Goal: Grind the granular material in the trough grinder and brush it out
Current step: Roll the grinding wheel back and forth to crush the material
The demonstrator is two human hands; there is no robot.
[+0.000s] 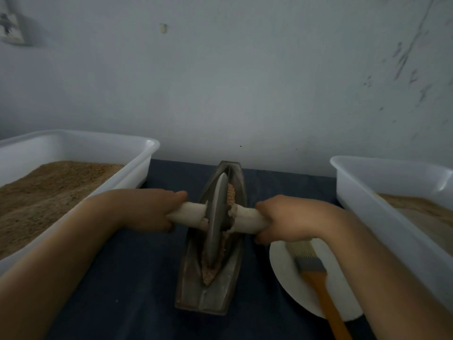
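A grey metal trough grinder (188, 288) lies lengthwise on the dark cloth in the middle. Its metal wheel (217, 219) stands upright in the groove, about midway along. Brownish granular material (215, 263) fills the groove in front of and behind the wheel. A pale axle handle (191, 212) runs through the wheel. My left hand (149, 208) grips the left end and my right hand (286, 217) grips the right end. A brush (316, 273) with an orange handle lies on a white plate (284, 273) to the right, under my right forearm.
A white plastic bin (81, 143) with brown granular material stands at the left. Another white bin (392, 173) with finer brown powder stands at the right. A pale wall rises right behind the table's far edge.
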